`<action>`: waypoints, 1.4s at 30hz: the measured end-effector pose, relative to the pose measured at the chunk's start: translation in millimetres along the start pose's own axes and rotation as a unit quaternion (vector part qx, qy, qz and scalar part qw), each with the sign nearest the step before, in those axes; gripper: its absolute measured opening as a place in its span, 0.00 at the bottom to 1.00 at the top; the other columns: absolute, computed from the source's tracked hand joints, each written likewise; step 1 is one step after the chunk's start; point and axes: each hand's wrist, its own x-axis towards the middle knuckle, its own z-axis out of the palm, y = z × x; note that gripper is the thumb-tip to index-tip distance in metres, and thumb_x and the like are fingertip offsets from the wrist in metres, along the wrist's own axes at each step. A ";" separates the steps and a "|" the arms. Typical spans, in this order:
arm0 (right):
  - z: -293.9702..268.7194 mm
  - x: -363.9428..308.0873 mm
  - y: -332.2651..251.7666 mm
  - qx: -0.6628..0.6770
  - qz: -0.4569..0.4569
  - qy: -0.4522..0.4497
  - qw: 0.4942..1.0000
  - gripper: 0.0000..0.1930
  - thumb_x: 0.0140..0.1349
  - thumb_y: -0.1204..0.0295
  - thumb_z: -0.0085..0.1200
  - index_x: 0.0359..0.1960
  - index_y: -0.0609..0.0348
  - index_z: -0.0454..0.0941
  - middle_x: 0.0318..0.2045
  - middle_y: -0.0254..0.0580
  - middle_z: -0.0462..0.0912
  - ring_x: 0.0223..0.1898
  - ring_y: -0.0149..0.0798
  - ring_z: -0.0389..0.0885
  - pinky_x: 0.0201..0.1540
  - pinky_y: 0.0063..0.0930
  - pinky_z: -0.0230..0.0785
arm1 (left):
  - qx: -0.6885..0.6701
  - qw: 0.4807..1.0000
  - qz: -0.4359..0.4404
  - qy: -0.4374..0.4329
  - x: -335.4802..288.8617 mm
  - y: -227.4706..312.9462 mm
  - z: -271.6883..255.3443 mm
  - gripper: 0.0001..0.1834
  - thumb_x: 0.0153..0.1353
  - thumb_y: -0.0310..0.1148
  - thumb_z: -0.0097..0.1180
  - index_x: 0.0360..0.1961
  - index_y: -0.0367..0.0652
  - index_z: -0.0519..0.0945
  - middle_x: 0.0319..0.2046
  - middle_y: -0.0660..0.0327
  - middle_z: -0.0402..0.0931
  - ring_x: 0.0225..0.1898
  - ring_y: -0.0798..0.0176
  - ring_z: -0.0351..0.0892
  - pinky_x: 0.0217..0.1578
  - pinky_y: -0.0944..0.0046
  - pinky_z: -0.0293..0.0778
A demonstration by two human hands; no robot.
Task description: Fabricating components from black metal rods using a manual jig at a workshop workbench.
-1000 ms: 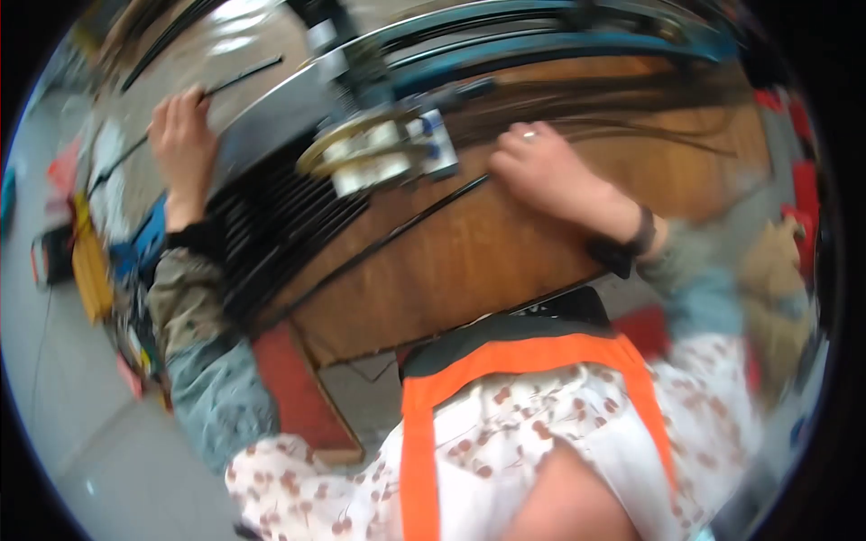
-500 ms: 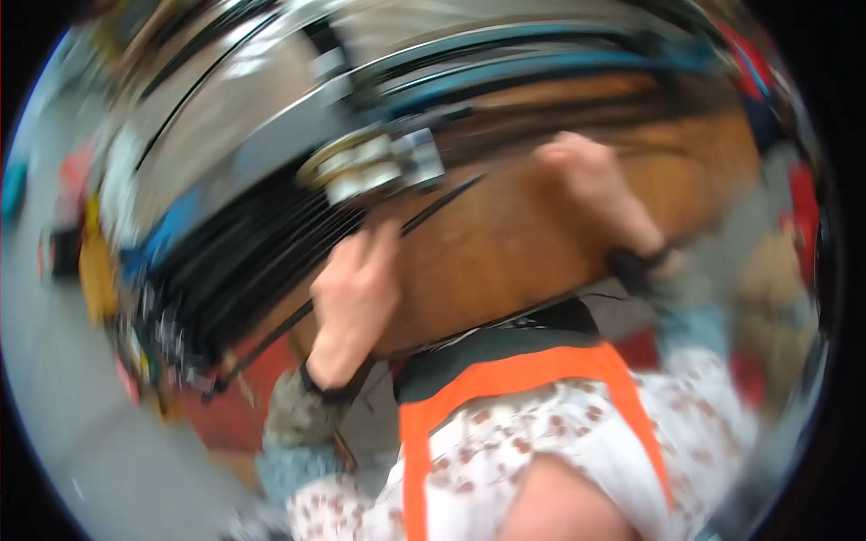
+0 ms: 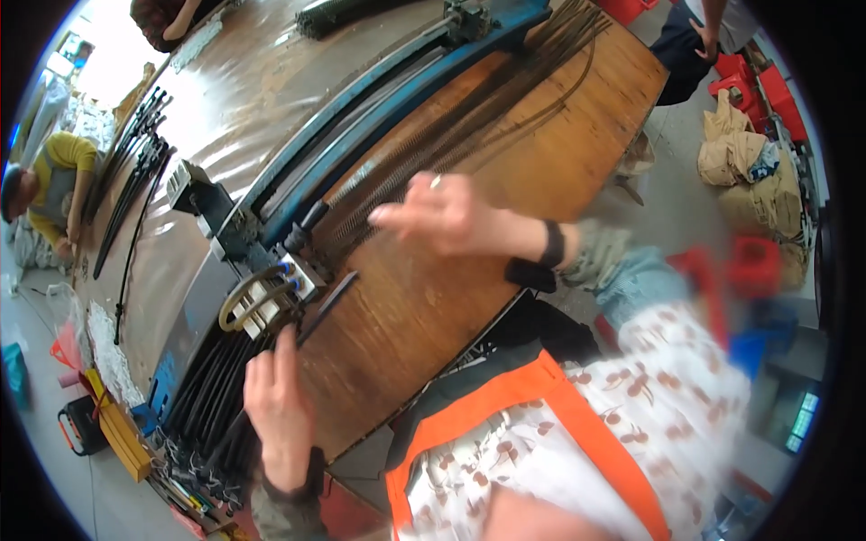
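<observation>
**Kid:** What is the left hand (image 3: 280, 410) doing?

**Helper:** It lies at the near edge of the wooden worktop (image 3: 541, 153). The fingers are out straight and close together. They touch a thin black rod (image 3: 323, 307) and the black rods (image 3: 212, 397) bunched below it. I cannot tell if it grips one or just rests on them.

**Kid:** And the right hand (image 3: 442, 215)?

**Helper:** It hangs over the middle of the worktop, half open, fingers spread and pointing left. It looks empty, but it is blurry, so I am not sure.

**Kid:** Where do the rods go?

**Helper:** The thin rod runs from the left hand up to a metal clamp (image 3: 262, 298). The clamp sits at the end of a long blue rail (image 3: 388, 99). More dark rods (image 3: 469, 126) lie in a row beside the rail.

**Kid:** Are they heavy?

**Helper:** I think one is light. It is long and thin, so it may bend and wobble at the far end. It looks smooth, so it could slip. I would hold it near the middle, or with both hands well apart.

**Kid:** Who else is there?

**Helper:** A person in a yellow top (image 3: 50, 194) bends over at the far left.
</observation>
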 end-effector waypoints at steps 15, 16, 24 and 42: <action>82.5 181.5 -8.6 0.309 0.099 -0.097 0.941 0.11 0.71 0.67 0.54 0.44 0.62 0.81 0.27 0.35 0.83 0.29 0.26 0.79 0.32 0.23 0.73 | 0.159 0.914 -0.142 0.345 -28.8 -129.9 -144.0 0.12 0.70 0.28 0.55 0.51 0.34 0.80 0.33 0.51 0.81 0.32 0.58 0.79 0.36 0.63 0.74; 97.8 203.1 -18.8 0.340 0.048 -0.105 0.933 0.10 0.68 0.64 0.57 0.39 0.59 0.83 0.27 0.36 0.84 0.29 0.29 0.81 0.38 0.25 0.72 | 0.162 0.911 -0.145 0.349 -36.8 -130.2 -142.3 0.12 0.70 0.28 0.55 0.51 0.34 0.80 0.33 0.51 0.81 0.32 0.58 0.79 0.36 0.63 0.74; 145.9 235.2 -24.7 0.144 -0.098 -0.133 0.976 0.09 0.60 0.58 0.63 0.32 0.46 0.89 0.25 0.28 0.82 0.39 0.26 0.78 0.60 0.34 0.54 | 0.024 0.918 -0.293 0.266 -111.8 -154.3 -112.9 0.12 0.68 0.26 0.56 0.49 0.30 0.80 0.33 0.51 0.82 0.31 0.64 0.79 0.35 0.66 0.74; -76.1 102.9 158.6 -0.343 0.006 -0.109 0.933 0.05 0.63 0.69 0.58 0.39 0.48 0.84 0.36 0.29 0.86 0.51 0.36 0.78 0.70 0.41 0.47 | 0.057 0.988 -0.097 0.110 -3.5 -175.6 -31.6 0.08 0.64 0.35 0.58 0.43 0.48 0.81 0.28 0.56 0.76 0.34 0.49 0.80 0.31 0.52 0.76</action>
